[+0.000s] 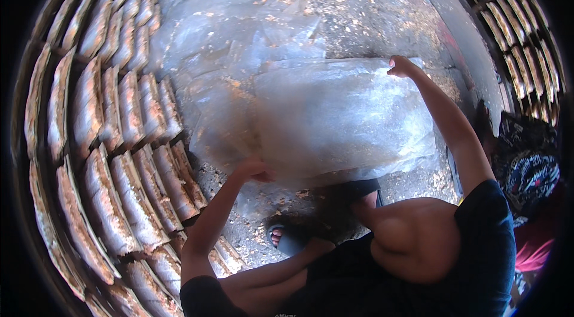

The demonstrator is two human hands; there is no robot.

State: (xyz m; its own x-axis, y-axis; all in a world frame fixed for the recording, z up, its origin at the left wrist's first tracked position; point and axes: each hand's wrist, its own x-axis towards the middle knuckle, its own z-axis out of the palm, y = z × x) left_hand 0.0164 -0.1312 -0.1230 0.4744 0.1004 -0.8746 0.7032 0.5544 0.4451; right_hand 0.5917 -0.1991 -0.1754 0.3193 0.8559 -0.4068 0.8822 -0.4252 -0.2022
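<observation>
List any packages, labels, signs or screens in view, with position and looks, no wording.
No labels, signs or screens show.
Clear plastic sheet: large, translucent grey, spread over the gritty floor, gripped at its edges by the left hand and the right hand.
Stacked flat slabs: rows at left and upper right, brown and pale.

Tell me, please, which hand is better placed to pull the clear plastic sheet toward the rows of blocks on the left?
Probably the left hand. It grips the near edge of the plastic sheet right beside the rows of blocks. The right hand holds the far corner with the arm stretched out, away from the rows.
</observation>
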